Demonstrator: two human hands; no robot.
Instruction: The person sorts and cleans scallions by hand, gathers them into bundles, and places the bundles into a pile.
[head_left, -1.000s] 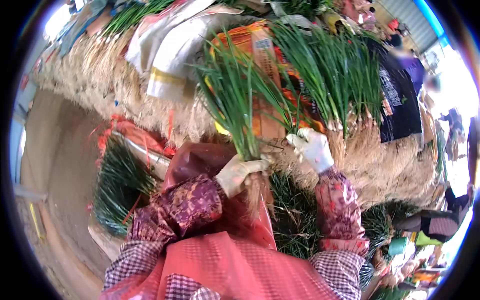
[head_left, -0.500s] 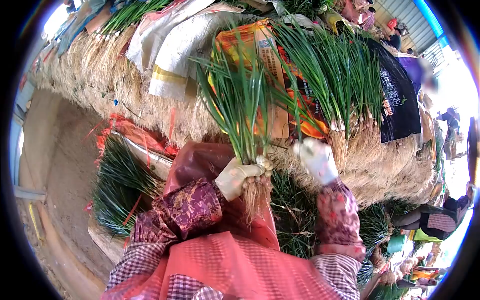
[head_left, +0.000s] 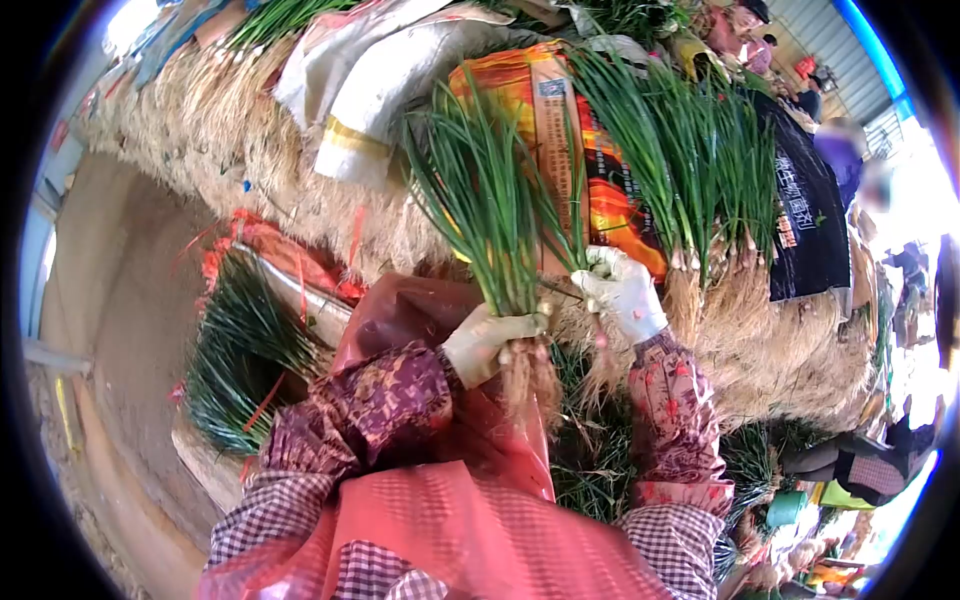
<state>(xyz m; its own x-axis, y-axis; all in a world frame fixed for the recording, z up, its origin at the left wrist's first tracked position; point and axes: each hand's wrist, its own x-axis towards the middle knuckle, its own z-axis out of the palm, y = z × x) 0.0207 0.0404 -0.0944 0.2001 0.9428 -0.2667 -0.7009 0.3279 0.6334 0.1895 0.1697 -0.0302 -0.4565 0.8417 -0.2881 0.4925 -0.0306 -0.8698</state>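
Observation:
My left hand (head_left: 490,340), in a pale glove, is closed round the lower stems of a bunch of green onions (head_left: 480,210). The green leaves fan upward and the tan roots hang below the fist. To its right, my right hand (head_left: 622,290), gloved too, pinches a few green onion stalks (head_left: 572,220) near their white ends, with roots dangling beneath. These stalks stand apart from the bunch at the bottom, while their leaves come close to it. Beyond my right hand, more green onions (head_left: 690,180) lie on the heap, roots toward me.
A long heap of rooty onions (head_left: 760,345) runs across in front, partly covered by a white sack (head_left: 370,100), an orange printed sack (head_left: 625,205) and a black sack (head_left: 805,220). Tied bundles (head_left: 245,350) lie at left. Another person (head_left: 865,455) is at far right.
My right hand has closed on a few stalks, which now hang with their roots below it, beside the bunch. My left hand keeps its hold on the bunch. The view has shifted slightly.

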